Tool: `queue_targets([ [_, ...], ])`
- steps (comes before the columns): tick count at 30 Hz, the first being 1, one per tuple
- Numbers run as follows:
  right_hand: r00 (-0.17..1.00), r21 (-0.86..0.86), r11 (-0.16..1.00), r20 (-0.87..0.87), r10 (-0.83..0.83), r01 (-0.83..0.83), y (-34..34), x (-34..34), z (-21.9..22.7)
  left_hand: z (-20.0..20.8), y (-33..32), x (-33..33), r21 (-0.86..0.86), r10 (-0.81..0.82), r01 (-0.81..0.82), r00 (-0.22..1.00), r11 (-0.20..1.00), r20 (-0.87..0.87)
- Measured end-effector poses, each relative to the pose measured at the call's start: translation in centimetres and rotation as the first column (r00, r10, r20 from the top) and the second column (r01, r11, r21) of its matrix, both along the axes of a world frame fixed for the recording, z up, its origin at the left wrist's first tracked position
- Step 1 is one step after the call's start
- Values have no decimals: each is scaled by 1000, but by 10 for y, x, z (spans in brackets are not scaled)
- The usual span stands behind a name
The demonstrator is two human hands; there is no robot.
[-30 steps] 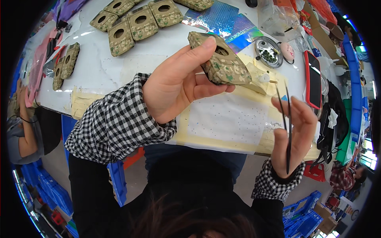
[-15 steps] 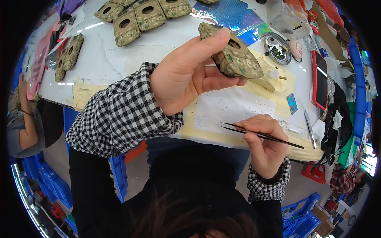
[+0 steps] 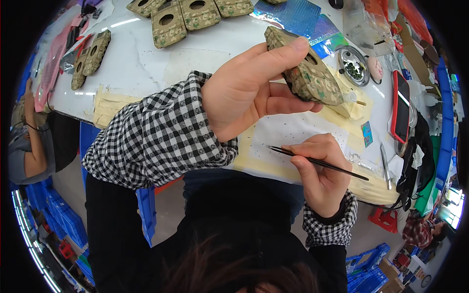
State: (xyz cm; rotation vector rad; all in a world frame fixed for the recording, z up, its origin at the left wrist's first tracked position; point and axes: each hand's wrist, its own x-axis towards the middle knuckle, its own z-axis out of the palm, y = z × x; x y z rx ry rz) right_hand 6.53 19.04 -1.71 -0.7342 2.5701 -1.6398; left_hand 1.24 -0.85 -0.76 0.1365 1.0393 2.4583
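My left hand holds up a camouflage-painted model tank hull, with the thumb along its upper side and the fingers beneath. A round hole shows in its top, partly hidden by the thumb. In my right hand is a pair of black tweezers, pinched between thumb and fingers. Their pointed tips are close together over a white paper sheet. Tiny dark bits lie scattered on that sheet. Whether the tips grip one of them is too small to tell.
Several similar hulls stand at the back, and a pair at the left. On the right are a round tin with dark green bits, a red-cased phone and a metal tool. Another person's arm shows far left.
The tweezers' tips have come together and shifted slightly left over the sheet. My left hand and the hull sit further right in the picture, as the whole view has shifted.
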Motion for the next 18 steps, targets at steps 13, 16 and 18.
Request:
queue_targets([
  [13,1000,17,1000,10,-3,2,-1,-1,-4,0,0,1,-9,4,-4,1000,1000,-28],
  [16,1000,18,1000,15,-7,7,-2,-1,-4,-1,1,1,-13,6,-6,1000,1000,-24],
  [18,1000,24,1000,13,-5,5,-1,-1,-4,-1,0,1,-14,5,-5,1000,1000,-30],
])
